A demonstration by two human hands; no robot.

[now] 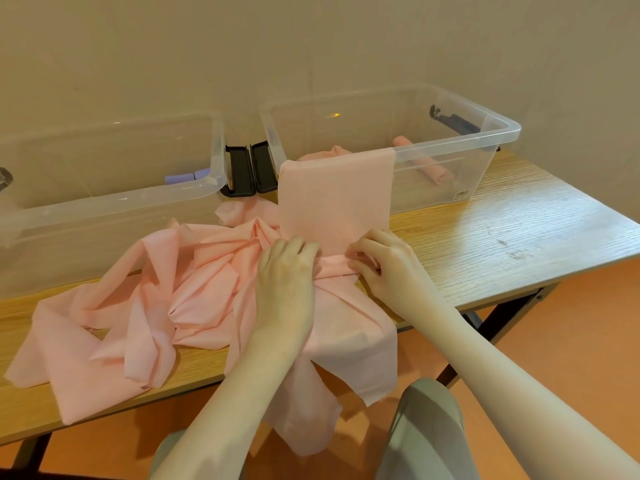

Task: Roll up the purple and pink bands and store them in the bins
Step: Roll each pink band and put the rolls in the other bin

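Side by side, left hand and right hand pinch pink band.

Bare wooden table right of the right hand: open passage. Left and centre blocked by heaped pink band, spilling over the near edge. Behind, left bin and right bin wall off the far side, black latches filling the gap between. Right bin's near rim partly draped in pink band; remaining opening free from above.
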